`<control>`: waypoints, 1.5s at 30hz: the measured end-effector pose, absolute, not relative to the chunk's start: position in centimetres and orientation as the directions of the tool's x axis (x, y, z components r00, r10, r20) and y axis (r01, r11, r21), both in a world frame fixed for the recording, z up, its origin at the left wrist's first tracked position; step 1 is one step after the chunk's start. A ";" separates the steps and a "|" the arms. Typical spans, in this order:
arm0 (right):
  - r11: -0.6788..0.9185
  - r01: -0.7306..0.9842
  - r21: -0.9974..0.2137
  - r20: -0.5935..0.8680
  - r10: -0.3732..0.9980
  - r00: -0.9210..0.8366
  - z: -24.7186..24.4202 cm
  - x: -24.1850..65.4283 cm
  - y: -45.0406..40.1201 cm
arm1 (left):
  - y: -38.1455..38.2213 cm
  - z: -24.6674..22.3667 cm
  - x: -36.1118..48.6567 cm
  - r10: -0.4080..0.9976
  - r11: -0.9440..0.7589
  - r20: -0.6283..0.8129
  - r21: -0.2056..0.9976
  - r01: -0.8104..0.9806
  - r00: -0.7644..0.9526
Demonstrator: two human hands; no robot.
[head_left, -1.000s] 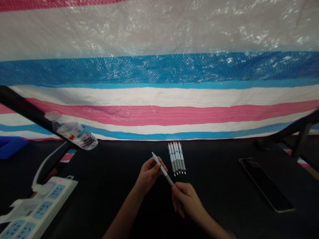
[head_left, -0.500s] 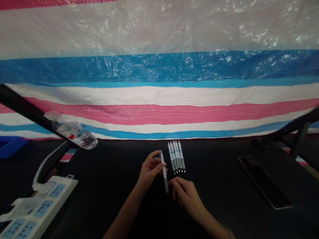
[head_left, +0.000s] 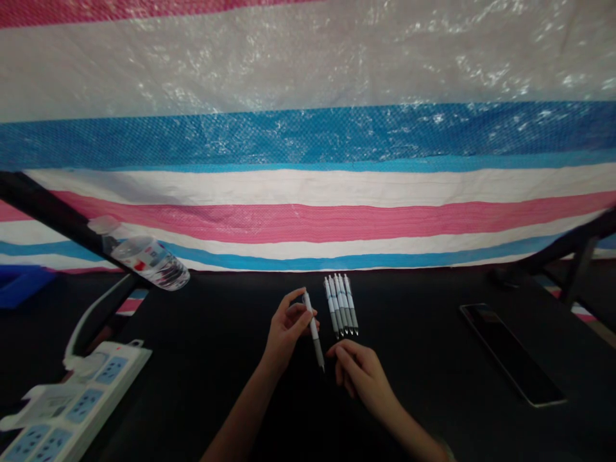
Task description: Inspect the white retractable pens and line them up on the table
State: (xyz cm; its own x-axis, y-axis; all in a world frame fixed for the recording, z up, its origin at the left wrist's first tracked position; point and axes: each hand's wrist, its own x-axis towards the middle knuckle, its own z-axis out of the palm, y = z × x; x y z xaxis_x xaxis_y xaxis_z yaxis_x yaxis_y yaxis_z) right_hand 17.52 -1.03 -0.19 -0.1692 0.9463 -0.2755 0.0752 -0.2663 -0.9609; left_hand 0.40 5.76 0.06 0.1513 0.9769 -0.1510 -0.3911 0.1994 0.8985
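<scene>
A white pen (head_left: 312, 324) with a grey grip is held in my left hand (head_left: 285, 330), between thumb and fingers. It slants with its pointed tip down and to the right, its top end by my index fingertip. My right hand (head_left: 359, 371) is just right of the pen tip, apart from it. Its thumb and index finger are pinched together; whatever they hold, if anything, is too small to make out. Beyond both hands lies a row of several similar white and grey pens (head_left: 341, 305), side by side, tips toward me.
A black phone (head_left: 513, 356) lies on the right of the black table (head_left: 231, 385). At left are a white power strip (head_left: 91, 398) with a plugged-in cord, a tilted clear plastic bottle (head_left: 151, 262) and a blue container (head_left: 24, 285). A striped tarp (head_left: 308, 221) hangs behind.
The pen's top has shifted slightly left in my left hand, so it slants more. A pointed tip now shows at its lower end, which looked blunt before. My right hand has barely moved.
</scene>
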 end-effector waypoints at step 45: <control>0.671 0.732 -0.120 0.385 0.711 -0.589 -0.2 19.5 0.9 | 6.2 0.1 0.6 0.988 0.076 -0.111 0.957 0.279 0.112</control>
